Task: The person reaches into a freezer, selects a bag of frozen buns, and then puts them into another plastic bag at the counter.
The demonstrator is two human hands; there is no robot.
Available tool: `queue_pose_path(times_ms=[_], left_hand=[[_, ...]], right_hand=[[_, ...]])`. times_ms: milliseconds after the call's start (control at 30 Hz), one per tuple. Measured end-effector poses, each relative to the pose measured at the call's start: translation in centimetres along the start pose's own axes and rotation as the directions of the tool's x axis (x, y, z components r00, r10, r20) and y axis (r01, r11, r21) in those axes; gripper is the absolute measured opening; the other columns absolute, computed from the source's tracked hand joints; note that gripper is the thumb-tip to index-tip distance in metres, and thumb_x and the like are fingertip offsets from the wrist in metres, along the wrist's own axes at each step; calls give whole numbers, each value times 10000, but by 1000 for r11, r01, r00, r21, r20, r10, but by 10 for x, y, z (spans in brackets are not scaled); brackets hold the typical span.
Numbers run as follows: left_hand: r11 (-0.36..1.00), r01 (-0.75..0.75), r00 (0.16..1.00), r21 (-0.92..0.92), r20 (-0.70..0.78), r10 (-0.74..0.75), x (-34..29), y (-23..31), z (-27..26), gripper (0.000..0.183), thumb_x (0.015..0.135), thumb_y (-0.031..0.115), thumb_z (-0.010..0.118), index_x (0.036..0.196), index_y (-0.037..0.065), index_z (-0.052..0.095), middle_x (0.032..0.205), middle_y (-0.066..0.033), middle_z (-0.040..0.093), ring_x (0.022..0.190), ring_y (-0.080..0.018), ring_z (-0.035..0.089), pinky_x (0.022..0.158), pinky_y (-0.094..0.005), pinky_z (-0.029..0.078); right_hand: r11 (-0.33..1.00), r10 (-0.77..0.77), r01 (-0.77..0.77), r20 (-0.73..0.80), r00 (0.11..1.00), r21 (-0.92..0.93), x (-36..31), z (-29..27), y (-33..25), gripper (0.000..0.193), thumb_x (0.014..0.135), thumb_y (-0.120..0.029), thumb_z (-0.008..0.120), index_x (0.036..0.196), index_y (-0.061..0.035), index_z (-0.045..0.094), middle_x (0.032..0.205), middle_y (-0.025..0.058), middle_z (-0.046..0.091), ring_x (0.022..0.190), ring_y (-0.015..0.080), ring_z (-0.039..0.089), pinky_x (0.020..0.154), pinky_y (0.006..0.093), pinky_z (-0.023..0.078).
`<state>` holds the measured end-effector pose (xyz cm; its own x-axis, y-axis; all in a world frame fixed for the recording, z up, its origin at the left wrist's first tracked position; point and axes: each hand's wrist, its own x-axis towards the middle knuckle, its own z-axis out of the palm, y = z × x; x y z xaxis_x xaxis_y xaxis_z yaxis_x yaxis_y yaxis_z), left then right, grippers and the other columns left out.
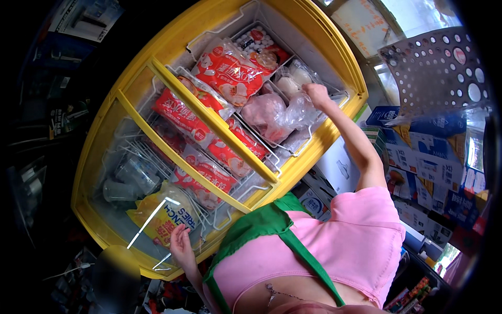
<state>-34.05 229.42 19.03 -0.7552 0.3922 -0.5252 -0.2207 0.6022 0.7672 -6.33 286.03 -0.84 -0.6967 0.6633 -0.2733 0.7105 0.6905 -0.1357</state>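
Observation:
My right hand [316,96] reaches into the open part of a yellow-framed chest freezer [319,152], its fingers closed on the crumpled clear plastic bag [300,114]. Beside it, pinkish frozen food [263,111] shows through clear plastic; whether both are one bag, I cannot tell. Pale, rounded pieces in another clear bag [293,78] lie just past my fingers. My left hand [181,246], fingers loosely bent and apart, is at the freezer's near left, over or beside the glass lid. Under that glass lies a yellow bag [166,215].
Red printed food packs [227,73] fill white wire baskets [300,152]. Yellow lid bars [209,118] cross the freezer's middle. Clear plastic containers [137,175] are under the glass at left. Stacked cartons [429,152] and a perforated grey panel [439,70] stand at right.

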Motion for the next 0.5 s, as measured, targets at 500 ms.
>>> queue_pose_path(times_ms=[500], left_hand=[[998,-53,998,-45,-44,51,-11,-14,-4,266,947,26,517,1198,-58,526,1128,-131,600,1005,-174,605,910,-275,468]], right_hand=[[947,306,-321,-256,917,-19,35,-54,19,208,853,-292,616,915,-95,641,880,171,678,864,353,654,736,476,509]])
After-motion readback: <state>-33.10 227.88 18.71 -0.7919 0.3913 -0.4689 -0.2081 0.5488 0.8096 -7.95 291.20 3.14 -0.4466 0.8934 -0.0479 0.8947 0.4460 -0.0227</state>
